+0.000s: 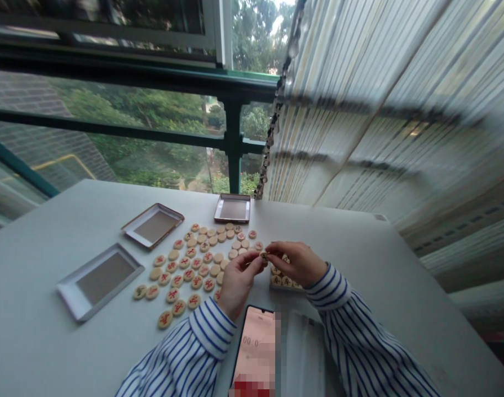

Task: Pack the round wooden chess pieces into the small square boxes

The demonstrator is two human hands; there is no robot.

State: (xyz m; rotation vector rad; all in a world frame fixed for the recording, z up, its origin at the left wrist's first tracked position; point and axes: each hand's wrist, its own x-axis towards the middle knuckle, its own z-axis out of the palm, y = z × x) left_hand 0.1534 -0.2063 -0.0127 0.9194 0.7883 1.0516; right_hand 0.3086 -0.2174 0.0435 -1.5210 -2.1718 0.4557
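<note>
Both hands meet over the white table (49, 309). My left hand (239, 281) and my right hand (296, 261) are closed in a pinch on one round wooden game piece (263, 255) held between their fingertips. Several round wooden pieces (194, 264) with red or dark characters lie spread on the table left of my hands. Under my right hand a small holder with a row of pieces (282, 281) shows partly. Both sleeves are white with blue stripes.
Three shallow trays or lids lie on the table: a white one (98, 280) at left, a brown-rimmed one (153, 225) behind it, another (232, 208) near the window. A phone (256, 344) lies near me. A striped curtain (380, 110) hangs at right.
</note>
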